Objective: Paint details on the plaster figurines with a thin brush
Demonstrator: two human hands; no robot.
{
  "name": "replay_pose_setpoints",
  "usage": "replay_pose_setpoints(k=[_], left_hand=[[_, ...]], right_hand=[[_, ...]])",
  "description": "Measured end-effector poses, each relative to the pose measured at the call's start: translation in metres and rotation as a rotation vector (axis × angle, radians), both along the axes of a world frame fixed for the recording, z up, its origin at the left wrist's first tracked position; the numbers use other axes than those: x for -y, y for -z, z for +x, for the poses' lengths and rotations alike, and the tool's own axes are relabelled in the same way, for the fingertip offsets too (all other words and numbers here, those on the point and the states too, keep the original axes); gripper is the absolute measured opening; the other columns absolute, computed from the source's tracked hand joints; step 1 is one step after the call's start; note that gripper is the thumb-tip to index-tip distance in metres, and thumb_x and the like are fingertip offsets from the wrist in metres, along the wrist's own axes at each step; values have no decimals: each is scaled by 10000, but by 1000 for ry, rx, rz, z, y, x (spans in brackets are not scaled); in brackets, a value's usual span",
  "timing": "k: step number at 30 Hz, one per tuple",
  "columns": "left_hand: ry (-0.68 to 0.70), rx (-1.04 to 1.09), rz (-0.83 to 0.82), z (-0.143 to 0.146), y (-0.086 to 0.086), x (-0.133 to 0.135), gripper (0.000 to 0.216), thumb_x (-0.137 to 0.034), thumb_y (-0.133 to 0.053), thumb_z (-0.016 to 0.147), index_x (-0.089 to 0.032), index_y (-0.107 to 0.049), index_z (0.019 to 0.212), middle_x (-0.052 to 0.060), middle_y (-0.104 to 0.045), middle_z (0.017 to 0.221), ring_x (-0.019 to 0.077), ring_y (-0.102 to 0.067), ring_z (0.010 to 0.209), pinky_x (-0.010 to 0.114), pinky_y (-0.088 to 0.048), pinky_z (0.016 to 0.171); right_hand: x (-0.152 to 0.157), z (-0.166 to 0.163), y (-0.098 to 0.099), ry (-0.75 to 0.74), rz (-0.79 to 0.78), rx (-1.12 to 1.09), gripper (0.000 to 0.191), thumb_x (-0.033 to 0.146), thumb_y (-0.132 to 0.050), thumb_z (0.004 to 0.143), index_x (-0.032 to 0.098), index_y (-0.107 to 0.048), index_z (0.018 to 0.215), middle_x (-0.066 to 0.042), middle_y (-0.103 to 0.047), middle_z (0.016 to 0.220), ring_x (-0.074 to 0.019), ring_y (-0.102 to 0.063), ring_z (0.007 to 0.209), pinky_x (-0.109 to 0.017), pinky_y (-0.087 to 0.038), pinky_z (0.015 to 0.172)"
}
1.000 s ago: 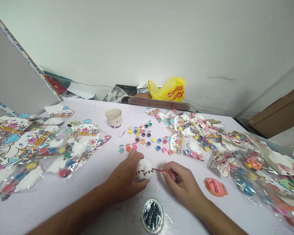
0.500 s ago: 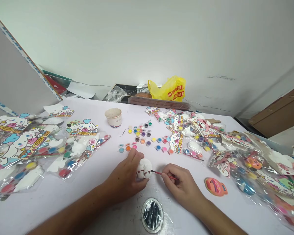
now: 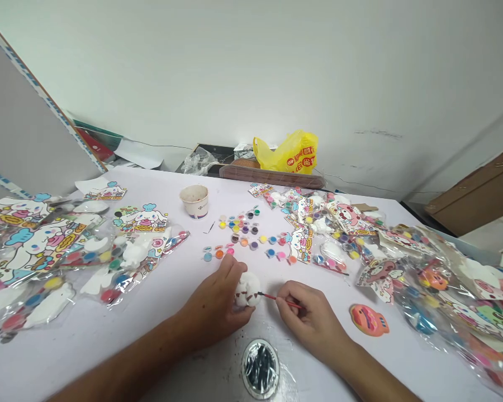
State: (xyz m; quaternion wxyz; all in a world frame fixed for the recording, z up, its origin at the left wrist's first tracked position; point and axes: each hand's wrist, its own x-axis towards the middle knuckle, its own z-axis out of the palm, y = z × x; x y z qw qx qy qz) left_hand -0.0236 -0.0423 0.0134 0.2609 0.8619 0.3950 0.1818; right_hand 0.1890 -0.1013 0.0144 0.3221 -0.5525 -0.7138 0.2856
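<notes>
My left hand (image 3: 218,296) grips a small white plaster figure (image 3: 248,288) with dark brown marks across it, fingers and thumb around its left side. Part of the figure is hidden behind those fingers. In my right hand (image 3: 312,312) is a thin red paintbrush (image 3: 272,296), pinched between thumb and fingers. The dark brush tip touches or nearly touches the right side of the figure. Just beyond my left hand stand small paint pots (image 3: 219,253) in blue, orange and pink. A painted orange and pink fish-like piece (image 3: 369,320) lies to the right of my right hand.
A paper cup (image 3: 195,202) stands at the back left of the white table. More paint pots (image 3: 243,229) sit mid-table. Clear craft packets lie at left (image 3: 109,251) and right (image 3: 423,296). A yellow bag (image 3: 289,153) rests behind; a round grommet (image 3: 260,368) is in front.
Almost nothing differs. The figure seems slightly turned or shifted in my left hand, and the brush tip has moved a touch to the left.
</notes>
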Motion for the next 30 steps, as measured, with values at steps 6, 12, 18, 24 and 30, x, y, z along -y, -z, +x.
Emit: replay_pose_setpoints(k=[6, 12, 18, 24, 30], left_hand=[[-13, 9, 0, 0, 2, -2, 394, -205, -606, 740, -228, -381, 1063, 39, -400, 1030, 222, -505, 847, 345, -429, 691], [-27, 24, -10, 0, 1, -3, 402, -206, -607, 736, -233, -377, 1064, 34, -404, 1027, 218, -502, 855, 340, -423, 692], [-45, 11, -31, 0, -1, -3, 354, -205, -629, 712, -221, -405, 986, 25, -404, 990, 213, -488, 830, 330, -406, 680], [-51, 21, -58, 1, -2, -4, 367, -192, -628, 712, -223, -400, 998, 24, -406, 1001, 203, -491, 839, 322, -406, 687], [-34, -19, -41, -1, 0, -5, 423, -194, -629, 722, -230, -386, 1066, 45, -411, 1062, 226, -492, 921, 357, -432, 770]], right_hand=[[-1, 3, -1, 13, 9, 4, 216, 250, -475, 927, 198, -507, 719, 40, -420, 619, -121, -394, 558, -233, -307, 530], [-2, 6, 2, 24, -25, -30, 243, 291, -457, 946, 201, -506, 725, 35, -434, 626, -128, -400, 567, -235, -311, 532], [-3, 4, 5, 21, -73, -24, 259, 350, -455, 950, 198, -547, 762, 28, -448, 635, -137, -405, 579, -238, -314, 535], [-5, 7, 7, 72, -98, -46, 274, 348, -443, 942, 201, -492, 716, 34, -406, 619, -139, -381, 580, -242, -293, 533], [-5, 8, 9, 54, -127, -77, 323, 399, -427, 959, 200, -482, 710, 33, -408, 624, -141, -383, 594, -248, -303, 549]])
